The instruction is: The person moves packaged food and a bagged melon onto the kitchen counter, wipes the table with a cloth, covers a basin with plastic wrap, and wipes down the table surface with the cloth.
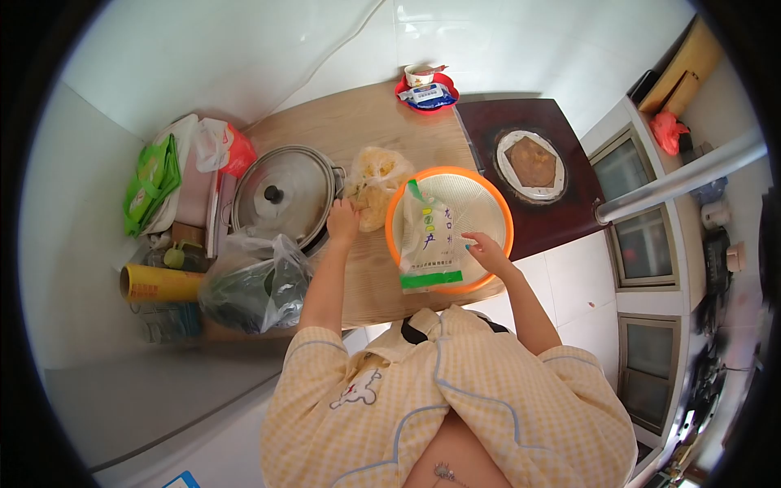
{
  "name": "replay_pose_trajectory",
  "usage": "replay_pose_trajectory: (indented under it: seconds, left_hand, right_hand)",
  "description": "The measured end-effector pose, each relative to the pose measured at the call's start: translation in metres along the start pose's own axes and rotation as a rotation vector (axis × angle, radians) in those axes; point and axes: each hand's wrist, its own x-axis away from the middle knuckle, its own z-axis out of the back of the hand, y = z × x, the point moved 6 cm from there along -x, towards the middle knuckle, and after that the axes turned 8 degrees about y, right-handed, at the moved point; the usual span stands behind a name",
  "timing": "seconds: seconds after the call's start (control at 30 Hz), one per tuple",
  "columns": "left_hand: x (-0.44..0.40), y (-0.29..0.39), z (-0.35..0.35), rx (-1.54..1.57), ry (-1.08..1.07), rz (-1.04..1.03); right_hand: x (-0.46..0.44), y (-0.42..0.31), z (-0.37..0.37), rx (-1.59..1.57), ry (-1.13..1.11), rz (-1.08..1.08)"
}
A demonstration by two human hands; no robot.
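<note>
My left hand is closed at the near left edge of a clear plastic bag with yellowish food inside, its fingertips on the bag. To the right stands a round colander with an orange rim and pale mesh. Across the colander lies a flat, pale packet with green bands at both ends and printed characters. My right hand hovers over the colander's right side, fingers apart and pointing left, the fingertips at the packet's right edge. Whether they touch it I cannot tell.
Left of my left hand are a lidded pot and a knotted plastic bag. A yellow roll and a green bag are farther left. A red dish stands behind; a dark side table holds a pale round board.
</note>
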Motion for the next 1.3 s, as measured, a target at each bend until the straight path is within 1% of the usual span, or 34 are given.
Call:
replay_pose_trajectory:
  seconds: [0.03,0.07,0.13,0.17,0.23,0.37,0.43,0.47,0.53,0.63,0.67,0.7,0.77,0.8,0.87,0.9,0.97,1.03,1.1,1.17,1.2,1.23,1.27,1.3]
  left_hand:
    - [0.0,-0.004,-0.005,0.034,-0.064,0.093]
    - [0.0,-0.004,-0.008,0.029,-0.064,0.086]
    - [0.001,-0.011,-0.015,0.044,-0.183,0.237]
    - [0.001,-0.01,-0.015,0.04,-0.185,0.23]
    - [0.0,-0.009,-0.016,-0.006,-0.163,0.171]
    - [0.004,-0.011,-0.023,-0.066,-0.138,0.13]
    - [0.005,-0.005,-0.019,-0.138,-0.085,0.031]
    - [0.007,-0.005,-0.019,-0.142,-0.08,0.027]
    - [0.012,0.01,-0.012,-0.199,0.116,-0.287]
    - [0.016,0.012,-0.011,-0.244,0.136,-0.352]
    - [0.017,0.013,-0.007,-0.182,0.157,-0.348]
    - [0.018,0.017,-0.001,-0.185,0.164,-0.35]
    - [0.02,0.02,0.015,-0.051,0.202,-0.264]
    - [0.018,0.019,0.016,-0.056,0.203,-0.26]
    - [0.013,0.014,0.023,0.172,0.238,-0.247]
    - [0.014,0.016,0.027,0.165,0.235,-0.236]
    - [0.01,0.013,0.04,0.416,0.25,-0.041]
    - [0.009,0.011,0.048,0.414,0.287,-0.014]
    - [0.01,0.011,0.062,0.495,0.356,0.052]
    - [0.01,0.012,0.076,0.526,0.38,0.048]
    - [0.01,0.01,0.081,0.551,0.355,0.103]
    - [0.011,0.009,0.085,0.575,0.33,0.158]
    - [0.01,0.008,0.092,0.567,0.339,0.165]
    - [0.008,0.004,0.091,0.775,0.283,0.271]
  right_hand:
    - [0.001,-0.001,0.002,-0.018,-0.003,-0.022]
    - [0.003,0.001,0.002,-0.039,-0.008,-0.048]
    - [0.003,-0.003,0.005,-0.059,-0.014,-0.082]
    - [0.004,-0.004,0.007,-0.073,-0.028,-0.119]
    - [0.004,-0.007,0.012,-0.08,-0.023,-0.106]
    - [0.004,0.0,0.013,-0.099,-0.051,-0.115]
    - [0.002,0.001,0.016,-0.131,-0.048,-0.097]
    - [0.001,0.002,0.016,-0.161,-0.048,-0.083]
    - [0.001,0.003,0.016,-0.149,-0.062,-0.104]
    - [-0.001,0.004,0.015,-0.135,-0.086,-0.109]
    - [-0.001,0.005,0.015,-0.135,-0.103,-0.106]
    - [-0.002,0.005,0.015,-0.136,-0.1,-0.099]
    - [-0.002,0.005,0.014,-0.144,-0.129,-0.111]
    - [-0.003,0.005,0.014,-0.146,-0.134,-0.108]
    - [-0.005,0.006,0.012,-0.152,-0.143,-0.076]
    - [-0.005,0.008,0.009,-0.155,-0.156,-0.077]
    - [-0.007,0.007,0.008,-0.183,-0.155,-0.06]
    - [-0.009,0.006,0.008,-0.188,-0.174,-0.061]
    - [-0.008,0.009,0.007,-0.19,-0.191,-0.057]
    - [-0.014,-0.002,0.014,-0.095,-0.035,0.249]
    - [-0.015,-0.002,0.014,-0.098,-0.045,0.258]
    - [-0.016,0.003,0.013,-0.139,-0.062,0.158]
    - [-0.017,0.008,0.011,-0.18,-0.079,0.057]
    - [-0.018,0.008,0.01,-0.184,-0.089,0.063]
